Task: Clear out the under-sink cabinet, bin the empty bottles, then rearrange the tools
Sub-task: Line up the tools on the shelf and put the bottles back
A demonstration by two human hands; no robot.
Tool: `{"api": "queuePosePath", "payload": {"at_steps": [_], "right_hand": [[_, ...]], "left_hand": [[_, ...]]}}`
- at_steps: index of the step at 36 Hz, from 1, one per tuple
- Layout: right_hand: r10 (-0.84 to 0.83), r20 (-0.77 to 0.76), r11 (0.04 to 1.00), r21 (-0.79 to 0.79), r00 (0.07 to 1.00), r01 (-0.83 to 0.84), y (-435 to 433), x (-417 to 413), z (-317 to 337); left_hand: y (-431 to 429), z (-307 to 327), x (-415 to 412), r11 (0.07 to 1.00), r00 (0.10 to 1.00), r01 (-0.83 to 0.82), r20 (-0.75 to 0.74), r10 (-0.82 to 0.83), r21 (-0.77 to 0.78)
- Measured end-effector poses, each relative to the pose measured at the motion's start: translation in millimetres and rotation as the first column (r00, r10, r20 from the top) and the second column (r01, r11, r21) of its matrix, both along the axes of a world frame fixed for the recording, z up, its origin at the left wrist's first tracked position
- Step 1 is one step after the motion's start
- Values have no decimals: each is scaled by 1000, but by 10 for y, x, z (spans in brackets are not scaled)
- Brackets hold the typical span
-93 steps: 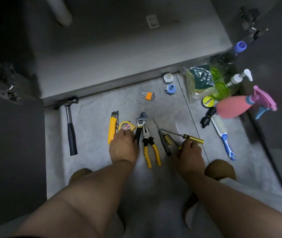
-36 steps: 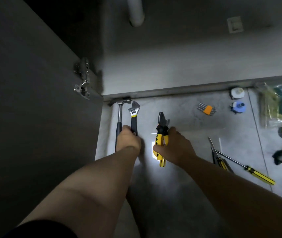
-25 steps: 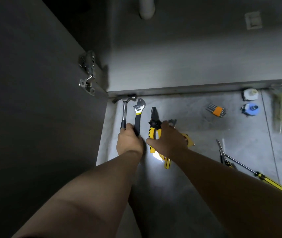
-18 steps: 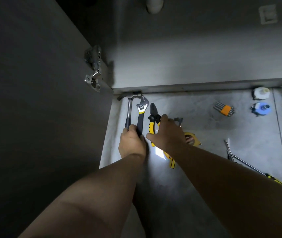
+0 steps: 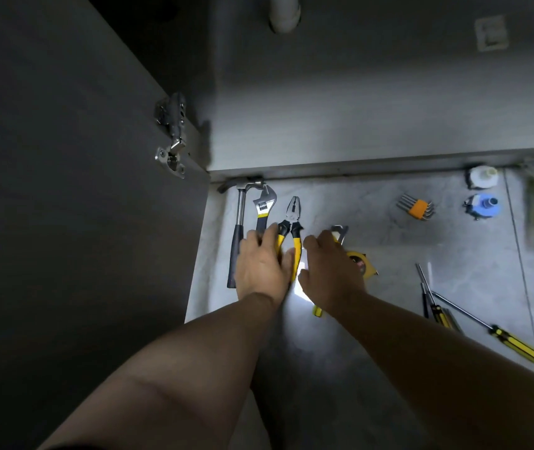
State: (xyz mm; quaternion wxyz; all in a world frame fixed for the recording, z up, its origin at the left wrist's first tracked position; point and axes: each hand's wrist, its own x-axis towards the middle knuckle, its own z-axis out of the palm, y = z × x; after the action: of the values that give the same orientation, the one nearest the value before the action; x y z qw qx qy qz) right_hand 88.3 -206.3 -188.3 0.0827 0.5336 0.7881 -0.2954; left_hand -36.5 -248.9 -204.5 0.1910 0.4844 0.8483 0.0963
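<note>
Hammer (image 5: 241,216), wrench (image 5: 264,204) and pliers (image 5: 293,211) lined the cabinet sill (image 5: 372,167), bare floor (image 5: 392,251) rightward. My left hand (image 5: 262,267) lay flat on the pliers; my right hand (image 5: 332,271) covered the utility knife (image 5: 339,231), grip unclear.

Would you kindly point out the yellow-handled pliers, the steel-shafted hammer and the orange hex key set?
Yellow-handled pliers (image 5: 292,208): head view, steel nose.
Steel-shafted hammer (image 5: 241,206): head view, bare shaft.
Orange hex key set (image 5: 419,208): head view, orange holder.
</note>
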Motion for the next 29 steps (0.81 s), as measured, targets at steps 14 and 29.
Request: {"api": "queuePosePath", "payload": {"at_steps": [14,29], "right_hand": [[10,-55,988,152,998,-1,-66,553,-112],[-62,-153,991,108,986,79,-129,621,-141]], "left_hand": [[16,-40,205,991,999,30,19,-28,-130],[86,-43,228,995,998,-39,46,43,-96]]}}
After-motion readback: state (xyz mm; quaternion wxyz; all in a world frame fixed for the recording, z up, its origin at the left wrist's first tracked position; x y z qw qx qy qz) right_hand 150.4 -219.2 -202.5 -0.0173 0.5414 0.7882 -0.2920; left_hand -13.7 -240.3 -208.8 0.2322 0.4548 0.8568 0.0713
